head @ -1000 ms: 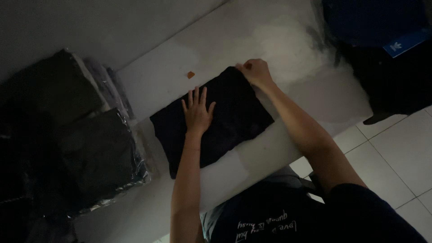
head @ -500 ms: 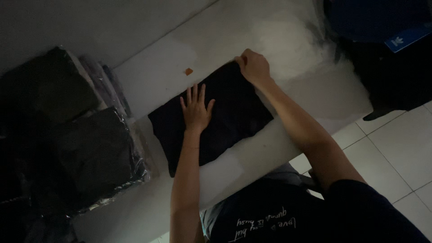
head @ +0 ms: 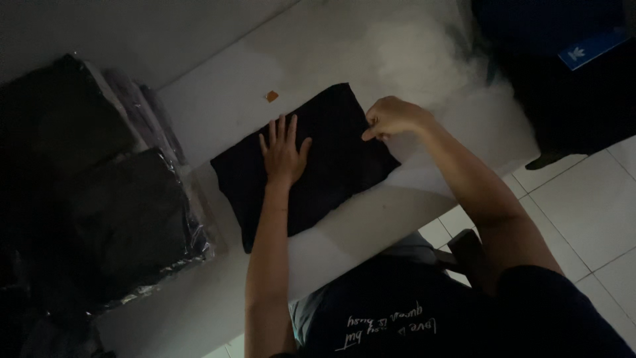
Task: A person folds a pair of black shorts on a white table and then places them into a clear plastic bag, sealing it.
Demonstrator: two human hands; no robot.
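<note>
Head view: left hand (head: pixel 285 151) flat, open on folded black garment (head: pixel 311 162); right hand (head: pixel 391 117) pinches its edge.

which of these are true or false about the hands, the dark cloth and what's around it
1. The left hand lies flat on the dark cloth. True.
2. The right hand pinches the cloth's edge. True.
3. The cloth hangs in the air. False: it lies folded on the white table.
4. Bagged dark garments lie left of the cloth. True.
5. A small orange bit sits on the cloth. False: it lies on the table just beside it.
6. The floor is carpet. False: it is white tile.
</note>
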